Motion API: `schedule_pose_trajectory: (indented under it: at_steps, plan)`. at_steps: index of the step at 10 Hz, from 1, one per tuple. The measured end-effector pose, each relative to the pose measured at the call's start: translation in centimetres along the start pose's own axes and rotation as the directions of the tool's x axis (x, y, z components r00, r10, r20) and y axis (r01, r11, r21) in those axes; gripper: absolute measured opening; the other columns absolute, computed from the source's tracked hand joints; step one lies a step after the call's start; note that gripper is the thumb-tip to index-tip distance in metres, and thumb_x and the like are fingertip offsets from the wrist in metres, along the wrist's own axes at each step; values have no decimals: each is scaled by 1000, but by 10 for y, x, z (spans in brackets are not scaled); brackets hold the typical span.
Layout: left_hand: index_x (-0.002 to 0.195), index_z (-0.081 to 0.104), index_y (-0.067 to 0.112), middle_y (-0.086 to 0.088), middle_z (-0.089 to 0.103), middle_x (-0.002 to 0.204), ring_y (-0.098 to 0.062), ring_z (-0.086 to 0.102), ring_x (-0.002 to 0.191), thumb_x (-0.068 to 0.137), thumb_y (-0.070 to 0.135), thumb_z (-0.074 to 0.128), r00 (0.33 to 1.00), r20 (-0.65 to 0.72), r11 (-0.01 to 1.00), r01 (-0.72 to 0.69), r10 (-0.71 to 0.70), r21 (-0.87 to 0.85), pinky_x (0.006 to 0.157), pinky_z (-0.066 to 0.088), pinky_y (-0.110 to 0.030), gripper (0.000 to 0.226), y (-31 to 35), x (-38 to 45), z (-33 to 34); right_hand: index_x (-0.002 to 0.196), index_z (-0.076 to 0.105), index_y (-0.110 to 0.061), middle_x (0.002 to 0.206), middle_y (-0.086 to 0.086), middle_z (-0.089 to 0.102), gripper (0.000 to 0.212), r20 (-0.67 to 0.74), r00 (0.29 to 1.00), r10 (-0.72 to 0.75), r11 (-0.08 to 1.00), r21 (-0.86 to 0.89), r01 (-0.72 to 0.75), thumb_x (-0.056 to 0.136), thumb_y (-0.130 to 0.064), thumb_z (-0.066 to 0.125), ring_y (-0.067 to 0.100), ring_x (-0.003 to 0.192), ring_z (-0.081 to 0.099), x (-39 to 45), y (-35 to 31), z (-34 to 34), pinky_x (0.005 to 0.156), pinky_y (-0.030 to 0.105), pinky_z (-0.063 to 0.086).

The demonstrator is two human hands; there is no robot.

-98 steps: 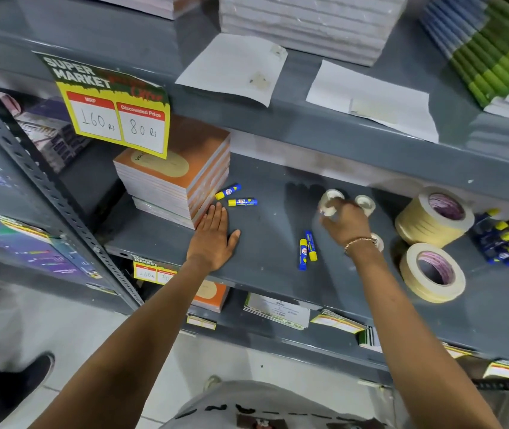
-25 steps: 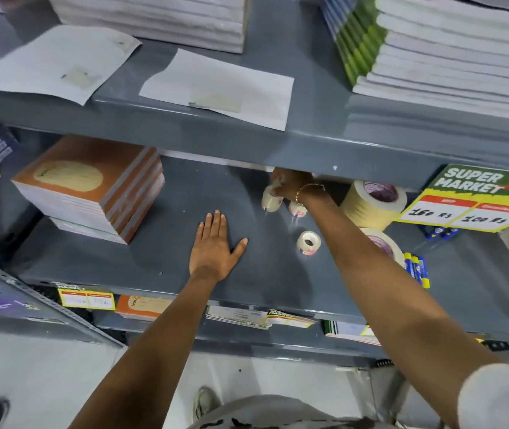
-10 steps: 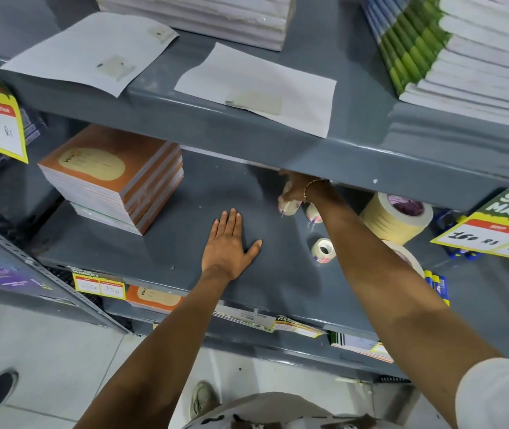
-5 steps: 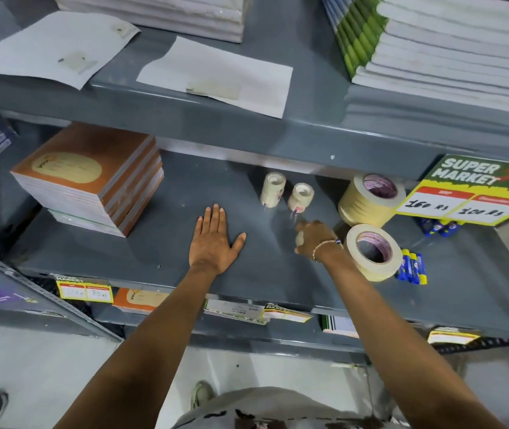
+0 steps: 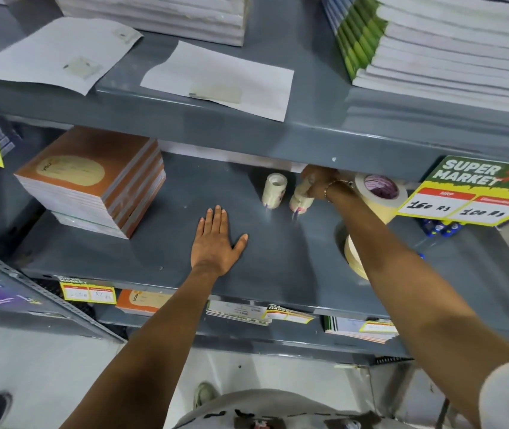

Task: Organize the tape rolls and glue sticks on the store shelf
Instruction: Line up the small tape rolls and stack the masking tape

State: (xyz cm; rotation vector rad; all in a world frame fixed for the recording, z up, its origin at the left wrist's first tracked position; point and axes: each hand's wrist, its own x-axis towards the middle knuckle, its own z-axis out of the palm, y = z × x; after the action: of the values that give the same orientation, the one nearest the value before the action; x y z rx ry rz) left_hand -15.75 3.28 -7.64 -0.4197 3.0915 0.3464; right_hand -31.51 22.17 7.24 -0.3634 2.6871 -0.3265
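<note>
- A grey metal shelf [image 5: 160,252], seen from above by the person facing it, serves as the landmark; both bare arms reach onto it.
- The left hand [image 5: 216,243] lies flat and released, palm down with fingers spread, on the bare middle of the shelf near its front edge.
- The right hand [image 5: 316,182] reaches to the back of the shelf, partly tucked under the upper shelf [image 5: 324,140], with a thin bracelet [image 5: 335,184] on the wrist.
- Its fingers are closed round the top of a small stack of clear tape rolls [image 5: 299,202] standing upright on the shelf; the exact grasp is blurred.
- Just beside that stack, to its left, a second stack of clear tape rolls [image 5: 274,191] stands upright and untouched.
- To the right of the hand, a wide roll of masking tape [image 5: 381,196] sits at the back; another masking tape roll [image 5: 353,258] lies nearer the front, mostly hidden behind the right forearm.
- At the shelf's far right, under a yellow price sign [image 5: 470,193], the blue glue sticks [image 5: 440,227] are only partly visible.
- A pile of orange-covered notebooks [image 5: 92,178] occupies the shelf's left end, well apart from both hands.
- The upper shelf carries loose paper sheets [image 5: 222,78] and stacked books [image 5: 451,48].
</note>
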Motion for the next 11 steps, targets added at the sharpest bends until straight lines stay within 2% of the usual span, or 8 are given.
schedule_pose_trajectory:
  at_steps: [2, 3, 4, 5, 7, 8, 10, 11]
  plan:
    - [150, -5, 9, -8, -5, 161, -22, -9, 148, 91, 65, 12, 1000, -8, 1000, -2, 2, -1, 121, -4, -37, 84, 1, 0, -1, 114, 61, -11, 118, 10, 65, 43, -40, 997, -62, 979, -197, 53, 75, -25, 72, 33, 108, 61, 8, -10, 11, 84, 31, 47]
    - [150, -5, 9, -7, -5, 161, -21, -9, 148, 91, 65, 12, 1000, -10, 1000, -3, 3, 0, 121, -4, -36, 84, 1, 0, -1, 133, 49, -7, 133, 15, 57, 55, -25, 1000, 7, 998, -66, -8, 86, -30, 66, 32, 122, 53, 10, -10, 15, 88, 29, 41]
    - [150, -5, 9, -8, -5, 161, -22, -9, 148, 91, 65, 13, 1000, -10, 1000, -3, 3, -4, 121, -4, -36, 84, 1, 0, -2, 131, 52, -7, 133, 15, 58, 51, -37, 999, 11, 998, -63, -13, 88, -32, 62, 32, 121, 54, 14, -11, 19, 78, 26, 33]
    - [150, -4, 9, -8, -4, 161, -22, -9, 148, 91, 65, 14, 1000, -13, 1000, -2, 2, -7, 121, -4, -36, 84, 1, 0, -2, 128, 56, -12, 133, 11, 58, 54, -48, 999, 2, 994, -106, -7, 78, -28, 70, 33, 122, 53, 12, -14, 17, 87, 31, 44]
    - [150, -4, 9, -7, -5, 161, -21, -9, 148, 90, 66, 13, 1000, -10, 1000, 1, -2, -15, 121, -3, -37, 85, 1, 0, -1, 74, 60, -19, 93, 7, 65, 21, 14, 999, 44, 988, -149, -42, 64, -28, 77, 27, 90, 64, 12, -14, 12, 71, 27, 44]
    - [150, -4, 9, -7, -5, 161, -21, -9, 148, 90, 66, 14, 1000, -7, 1000, 1, -1, -21, 121, -3, -37, 85, 1, 1, -1, 108, 64, -19, 117, 7, 65, 39, -7, 1000, 21, 986, -166, -22, 70, -26, 72, 31, 108, 62, 11, -14, 14, 89, 34, 51]
    - [150, -4, 10, -7, -5, 161, -21, -9, 148, 89, 68, 11, 1000, -7, 1000, 2, -2, -16, 121, -2, -37, 86, 0, 1, 0, 91, 65, -22, 110, 7, 69, 23, 40, 999, 17, 980, -198, -9, 69, -25, 70, 32, 99, 64, 15, -14, 14, 92, 43, 54]
    - [150, -5, 10, -7, -5, 161, -21, -9, 148, 89, 68, 12, 1000, -7, 1000, -1, 1, -16, 121, -2, -37, 86, -1, 1, 0, 102, 68, -16, 113, 8, 68, 36, 25, 1000, 18, 979, -204, -13, 67, -27, 69, 32, 99, 64, 18, -12, 16, 93, 43, 54]
